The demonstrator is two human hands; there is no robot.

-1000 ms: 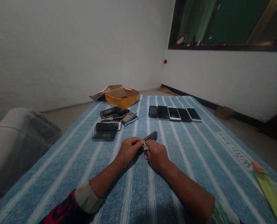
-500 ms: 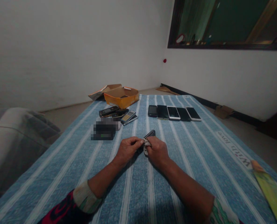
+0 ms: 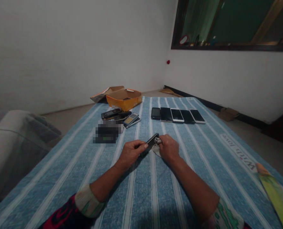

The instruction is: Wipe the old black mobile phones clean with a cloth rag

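Our left hand curls closed around a black phone. Our right hand pinches a pale cloth against the phone's end

The glossy black phone and white cloth rag lie over rough woven blue cloth, with a matt cardboard box at twelve o'clock and glossy glass-fronted smartphones at one o'clock.
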